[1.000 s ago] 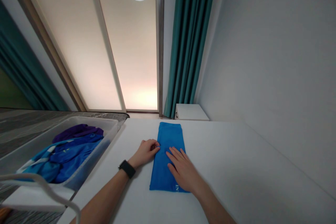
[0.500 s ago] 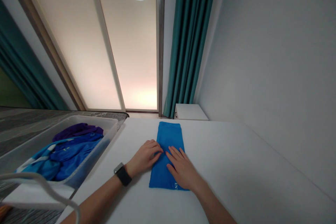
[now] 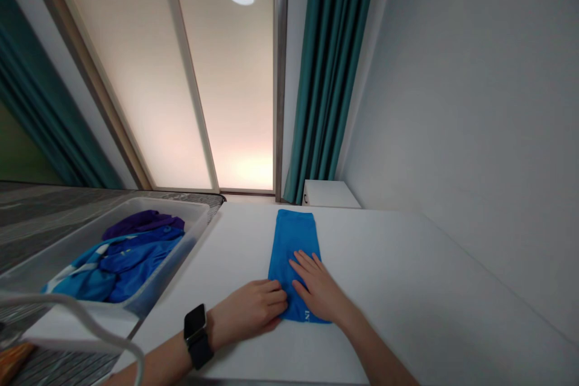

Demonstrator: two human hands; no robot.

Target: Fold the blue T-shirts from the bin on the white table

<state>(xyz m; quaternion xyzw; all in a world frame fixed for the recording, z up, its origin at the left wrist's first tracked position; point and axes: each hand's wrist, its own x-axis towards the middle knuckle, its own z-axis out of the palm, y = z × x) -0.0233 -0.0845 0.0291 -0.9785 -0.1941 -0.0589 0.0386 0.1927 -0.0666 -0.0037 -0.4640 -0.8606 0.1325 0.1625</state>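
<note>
A folded blue cloth (image 3: 294, 232) lies lengthwise on the white table (image 3: 244, 235), with small white letters near its lower right edge. My right hand (image 3: 315, 286) rests flat on the cloth's right half, fingers spread. At the cloth's lower left corner, my left hand (image 3: 257, 307) is closed, its curled fingers gripping the edge there. A black watch (image 3: 198, 335) is on my left wrist.
Left of the table stands a translucent plastic bin (image 3: 199, 217) holding blue and purple clothes (image 3: 140, 256). A pale cable (image 3: 81, 316) curves across the lower left. Beyond the table are a white cabinet (image 3: 332, 193) and a green curtain (image 3: 332, 72).
My left hand has slid down along the cloth's left edge to its lower corner, and its fingers have closed. My right hand stays flat on the cloth. The view has shifted slightly.
</note>
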